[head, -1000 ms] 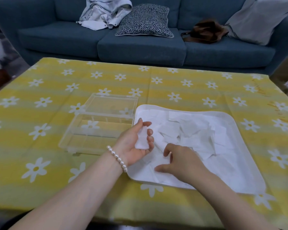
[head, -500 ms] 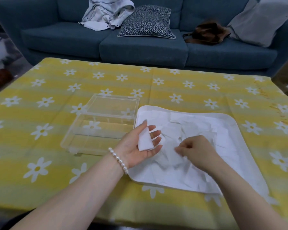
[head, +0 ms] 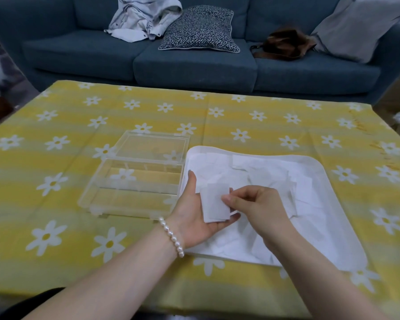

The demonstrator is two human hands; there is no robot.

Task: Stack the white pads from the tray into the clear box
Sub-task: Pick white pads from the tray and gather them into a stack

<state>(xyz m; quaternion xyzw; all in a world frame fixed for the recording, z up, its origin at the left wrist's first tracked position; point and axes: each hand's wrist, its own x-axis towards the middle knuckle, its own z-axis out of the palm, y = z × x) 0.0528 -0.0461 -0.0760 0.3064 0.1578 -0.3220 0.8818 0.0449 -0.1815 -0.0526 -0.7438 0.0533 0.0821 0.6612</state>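
Observation:
A white tray (head: 333,204) on the yellow tablecloth holds several loose white pads (head: 270,179). To its left stands the clear box (head: 134,181) with its lid folded back flat behind it. My left hand (head: 194,213), palm up over the tray's left edge, cradles a small stack of white pads (head: 214,203). My right hand (head: 254,206) pinches the top pad of that stack between thumb and fingers, laying it onto the stack. The box looks to hold no pads.
The table is covered by a yellow cloth with white daisies (head: 56,181). A blue sofa (head: 194,63) stands behind it with a patterned cushion (head: 199,31), a white garment (head: 143,19), a brown bag (head: 284,45) and a grey pillow (head: 356,26).
My right hand rose from the tray's pads and moved left to my left hand, bringing another pad onto the stack held there. The left hand stayed over the tray's left edge.

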